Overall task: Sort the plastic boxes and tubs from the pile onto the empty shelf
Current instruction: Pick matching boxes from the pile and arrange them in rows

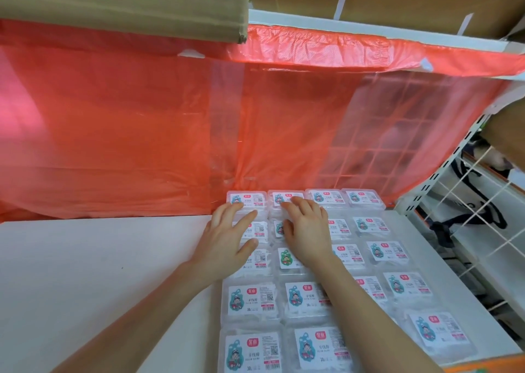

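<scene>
Several clear plastic boxes [252,301] with white and teal labels lie flat in neat rows on the right part of the white shelf [85,259]. My left hand [227,239] rests with straight, spread fingers on the boxes of the leftmost column, near the back. My right hand [306,227] lies flat on the boxes of the second column, its fingertips on a back-row box [285,199]. Neither hand grips anything.
A red plastic sheet [142,122] hangs along the back of the shelf. A cardboard box [122,3] sits on the shelf above. At the right stand a white upright [443,173] and a white wire grid [483,216] with dark straps behind it.
</scene>
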### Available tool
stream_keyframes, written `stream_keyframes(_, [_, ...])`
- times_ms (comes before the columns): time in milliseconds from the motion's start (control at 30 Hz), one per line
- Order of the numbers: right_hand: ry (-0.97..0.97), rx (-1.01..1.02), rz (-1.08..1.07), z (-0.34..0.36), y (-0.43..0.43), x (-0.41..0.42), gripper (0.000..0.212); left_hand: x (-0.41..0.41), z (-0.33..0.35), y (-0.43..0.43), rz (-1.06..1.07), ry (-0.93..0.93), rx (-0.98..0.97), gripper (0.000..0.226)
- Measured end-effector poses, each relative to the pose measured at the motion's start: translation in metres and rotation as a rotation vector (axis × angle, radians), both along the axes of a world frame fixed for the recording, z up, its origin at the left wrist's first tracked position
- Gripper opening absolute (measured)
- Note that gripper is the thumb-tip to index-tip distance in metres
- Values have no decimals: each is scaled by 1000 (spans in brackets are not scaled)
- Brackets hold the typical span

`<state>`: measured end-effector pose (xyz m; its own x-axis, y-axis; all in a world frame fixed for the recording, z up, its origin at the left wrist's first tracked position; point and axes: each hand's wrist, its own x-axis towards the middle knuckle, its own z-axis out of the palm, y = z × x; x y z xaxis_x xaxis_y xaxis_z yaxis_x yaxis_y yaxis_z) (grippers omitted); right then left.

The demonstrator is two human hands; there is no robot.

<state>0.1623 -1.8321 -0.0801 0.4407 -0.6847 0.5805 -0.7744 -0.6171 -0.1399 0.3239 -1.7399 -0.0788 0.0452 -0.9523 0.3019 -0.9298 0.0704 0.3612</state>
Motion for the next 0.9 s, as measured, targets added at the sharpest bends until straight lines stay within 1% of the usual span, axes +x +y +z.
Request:
stream_keyframes(100, [7,15,4,1,1,0,36,-2,5,1,-7,-14,111,90])
stream_keyframes(400, [48,107,3,7,4,0,36,-5,14,4,9,-54,220,96])
stream_keyframes(467, [47,135,6,7,3,0,35,-7,18,4,11,-58,242,90])
stream_keyframes(533, [61,193,8,10,3,1,35,-8,22,2,24,-71,274,66])
stream_keyframes(567, [97,227,3,12,4,1,38,-9,24,1,31,-84,287,59])
stream_keyframes(633, [188,297,-17,17,4,1,44,-10,28,-1,49,-143,311,57])
stream_keyframes(733, [272,339,-23,26,3,1,46,-14,34,-5,70,-229,357,58])
stream_keyframes(833, [308,389,-13,35,7,2,45,-18,42,-6,105,-230,393,57])
stream_keyframes(900, [322,393,-8,39,13,1,46,-21,45,-3,134,-209,380,57])
